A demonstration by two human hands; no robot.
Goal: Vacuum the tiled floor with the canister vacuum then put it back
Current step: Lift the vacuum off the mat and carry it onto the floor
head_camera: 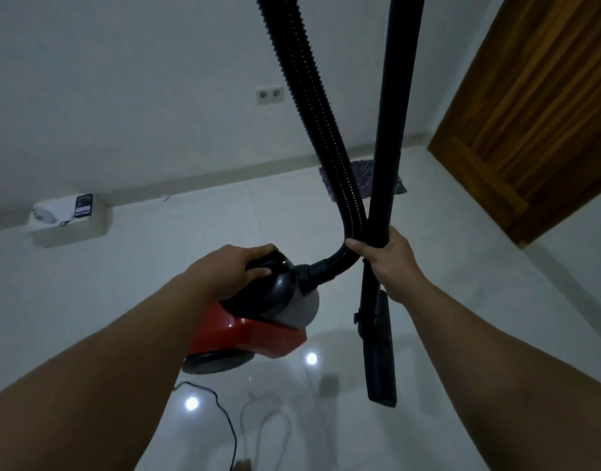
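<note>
A red and black canister vacuum point(255, 331) hangs above the glossy white tiled floor point(462, 334). My left hand point(234, 266) grips its black top handle. My right hand point(389, 263) is wrapped around the straight black wand point(392, 130) and the ribbed black hose point(312, 107) together, where the hose bends toward the canister. The floor nozzle point(380, 362) hangs at the wand's lower end, off the tiles. The black power cord point(221, 413) trails down under the canister.
A wooden door point(537, 107) stands at the right. A double wall socket point(270, 94) is on the far wall. A dark mat point(362, 178) lies by that wall. At the left, a white box point(71, 226) carries a phone point(84, 205).
</note>
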